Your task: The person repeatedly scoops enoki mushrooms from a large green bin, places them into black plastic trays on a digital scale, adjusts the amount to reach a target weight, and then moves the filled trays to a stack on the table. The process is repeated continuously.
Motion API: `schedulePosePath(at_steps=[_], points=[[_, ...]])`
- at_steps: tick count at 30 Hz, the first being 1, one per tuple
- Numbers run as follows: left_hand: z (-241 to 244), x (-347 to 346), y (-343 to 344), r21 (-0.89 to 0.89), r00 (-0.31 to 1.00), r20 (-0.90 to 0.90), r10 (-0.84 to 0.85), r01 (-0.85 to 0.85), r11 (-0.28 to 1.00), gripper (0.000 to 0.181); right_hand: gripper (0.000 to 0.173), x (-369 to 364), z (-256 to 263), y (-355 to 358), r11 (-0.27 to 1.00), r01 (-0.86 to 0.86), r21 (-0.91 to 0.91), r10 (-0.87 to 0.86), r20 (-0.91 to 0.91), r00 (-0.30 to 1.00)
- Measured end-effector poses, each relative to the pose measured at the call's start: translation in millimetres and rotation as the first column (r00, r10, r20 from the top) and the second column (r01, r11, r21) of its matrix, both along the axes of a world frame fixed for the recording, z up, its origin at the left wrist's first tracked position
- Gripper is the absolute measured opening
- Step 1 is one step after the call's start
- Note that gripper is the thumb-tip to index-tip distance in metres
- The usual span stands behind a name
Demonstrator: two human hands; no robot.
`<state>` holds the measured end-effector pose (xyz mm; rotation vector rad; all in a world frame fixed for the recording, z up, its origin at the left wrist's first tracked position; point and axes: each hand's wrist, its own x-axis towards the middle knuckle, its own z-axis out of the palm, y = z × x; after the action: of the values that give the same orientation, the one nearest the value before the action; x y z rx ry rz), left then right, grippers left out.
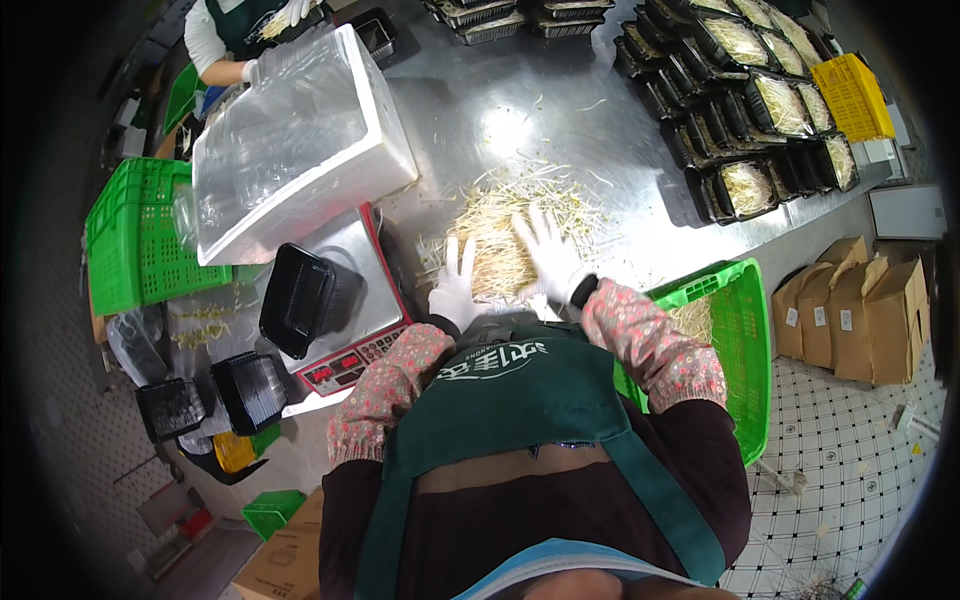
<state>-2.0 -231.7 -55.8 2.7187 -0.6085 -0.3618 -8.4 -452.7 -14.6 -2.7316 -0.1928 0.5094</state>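
A loose heap of bean sprouts (496, 244) lies on the steel table (465, 105) right in front of me. My left hand (454, 289), in a white glove, rests against the near left side of the heap with its fingers spread. On the right side, my right hand (551, 259), gloved too, lies with spread fingers over the sprouts' edge. Neither hand grips anything that I can see. To the left stands a red-framed digital scale (352, 247), and an empty black plastic tray (297, 300) sits tilted on its steel plate.
Left of the heap stands a white foam box (315, 195) lined with clear film. Stacked black trays (247, 391) are near the scale. Filled sprout trays (739, 112) are piled at right. A green crate (739, 360) stands by my right arm. A co-worker (225, 45) works at the far left.
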Motion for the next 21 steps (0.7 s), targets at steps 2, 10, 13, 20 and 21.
schedulePosePath(at_steps=[2,10,13,20,21], points=[[-13,23,-7,-0.048,0.998,0.017,-0.062,0.063,0.997,0.124,0.121,-10,-50,3,0.971,-0.075,-0.225,0.121,0.198,0.973],[-34,154,-52,0.163,0.994,-0.048,-0.101,0.107,0.981,0.062,0.040,101,-67,-32,0.998,-0.056,-0.010,0.057,0.276,0.960],[-37,158,-41,0.141,0.985,0.038,-0.170,0.164,0.976,0.047,0.035,105,-47,-45,0.995,-0.087,0.047,0.077,0.171,0.982],[11,112,2,0.008,0.953,0.170,-0.253,0.255,0.967,0.038,0.026,100,-32,-99,0.981,-0.189,0.046,0.156,0.395,0.905],[15,110,12,0.024,0.957,0.154,-0.247,0.246,0.969,0.044,0.025,98,-34,-120,0.995,-0.102,-0.014,0.100,0.383,0.918]])
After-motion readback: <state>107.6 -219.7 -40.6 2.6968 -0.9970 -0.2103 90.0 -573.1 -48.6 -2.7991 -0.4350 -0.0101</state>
